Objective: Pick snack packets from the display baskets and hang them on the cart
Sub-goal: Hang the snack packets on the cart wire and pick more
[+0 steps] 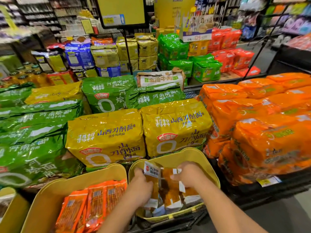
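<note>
Both of my hands reach into a yellow display basket (198, 154) at the bottom centre. It holds several snack packets (170, 190) with brown contents and white ends. My left hand (140, 185) grips the packets on the left side of the bunch. My right hand (188, 175) pinches the top of the packets on the right. A second yellow basket (50, 190) to the left holds several orange snack packets (90, 204). No cart hook shows in this view.
Large yellow noodle packs (107, 137), green noodle packs (33, 132) and orange noodle packs (269, 132) fill the display behind the baskets. A black sign stand (126, 47) rises at the back. A third yellow basket (10, 211) stands at the far left, and bare floor (286, 216) lies at the lower right.
</note>
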`<action>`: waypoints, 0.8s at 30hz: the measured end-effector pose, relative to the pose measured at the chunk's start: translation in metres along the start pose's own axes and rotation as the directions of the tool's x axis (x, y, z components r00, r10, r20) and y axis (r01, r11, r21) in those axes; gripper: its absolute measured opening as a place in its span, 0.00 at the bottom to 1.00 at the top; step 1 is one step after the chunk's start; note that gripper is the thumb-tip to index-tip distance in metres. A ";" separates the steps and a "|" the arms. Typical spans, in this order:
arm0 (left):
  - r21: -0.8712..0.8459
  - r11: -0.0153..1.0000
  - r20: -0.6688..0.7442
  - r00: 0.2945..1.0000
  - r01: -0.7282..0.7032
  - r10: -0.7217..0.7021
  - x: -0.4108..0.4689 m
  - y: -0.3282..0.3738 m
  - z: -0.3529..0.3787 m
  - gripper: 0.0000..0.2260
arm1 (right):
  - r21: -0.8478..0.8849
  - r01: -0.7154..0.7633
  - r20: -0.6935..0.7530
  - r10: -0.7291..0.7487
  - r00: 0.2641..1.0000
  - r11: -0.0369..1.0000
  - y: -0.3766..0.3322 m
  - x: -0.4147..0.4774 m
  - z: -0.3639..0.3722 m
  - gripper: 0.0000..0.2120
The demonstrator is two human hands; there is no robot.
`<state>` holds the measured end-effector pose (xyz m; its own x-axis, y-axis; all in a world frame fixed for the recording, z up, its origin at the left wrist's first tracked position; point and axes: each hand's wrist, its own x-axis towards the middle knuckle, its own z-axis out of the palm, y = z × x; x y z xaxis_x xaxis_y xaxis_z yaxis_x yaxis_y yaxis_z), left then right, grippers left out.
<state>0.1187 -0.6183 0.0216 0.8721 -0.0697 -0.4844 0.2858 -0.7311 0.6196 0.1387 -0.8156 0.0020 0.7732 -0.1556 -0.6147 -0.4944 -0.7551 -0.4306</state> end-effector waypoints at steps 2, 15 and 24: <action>0.050 0.999 -0.004 1.000 0.015 -0.015 0.001 0.001 0.003 0.15 | 0.239 0.028 0.002 -0.030 1.000 0.971 0.011 -0.001 -0.011 0.31; 0.327 0.931 0.035 0.983 0.160 -0.182 0.022 0.011 0.026 0.24 | -0.240 0.204 -0.146 -0.243 0.959 0.949 0.018 -0.013 -0.026 0.13; 0.378 0.890 -0.039 0.965 0.256 -0.261 0.035 0.008 0.039 0.32 | -0.483 0.109 0.064 -0.089 0.994 0.869 0.030 -0.001 -0.009 0.28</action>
<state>0.1359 -0.6528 -0.0145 0.7820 0.1499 -0.6049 0.3269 -0.9250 0.1934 0.1270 -0.8434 -0.0043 0.7873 -0.0468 -0.6148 -0.1538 -0.9805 -0.1223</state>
